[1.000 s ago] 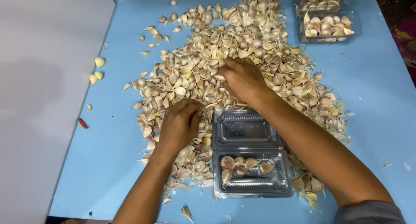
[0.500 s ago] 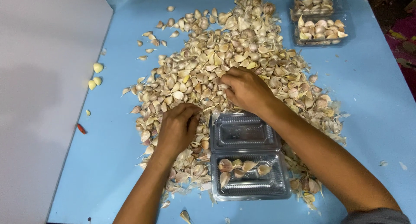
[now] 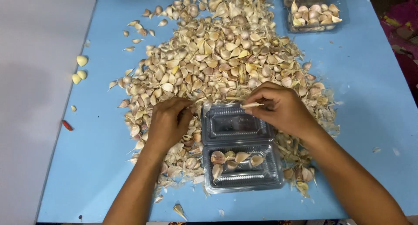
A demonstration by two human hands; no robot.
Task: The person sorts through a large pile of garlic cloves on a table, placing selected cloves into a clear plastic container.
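Note:
A big heap of unpeeled garlic cloves [image 3: 217, 64] covers the middle of a blue table [image 3: 370, 120]. At its near edge lies an open clear plastic clamshell box [image 3: 237, 149]; its near half holds several cloves, its far half is bare. My right hand [image 3: 281, 107] hovers over the box's far edge, fingertips pinched on a garlic clove [image 3: 251, 105]. My left hand [image 3: 167, 122] rests palm down on the cloves just left of the box, fingers curled; what is under it is hidden.
A second clear box [image 3: 313, 14] filled with cloves stands at the far right of the table. A few peeled yellow cloves [image 3: 80, 68] and a small red bit [image 3: 67, 125] lie by the table's left edge, next to a grey surface [image 3: 30, 99].
My right hand has drawn back from the heap toward the box with a clove pinched in its fingers. My left hand has shifted slightly toward the box.

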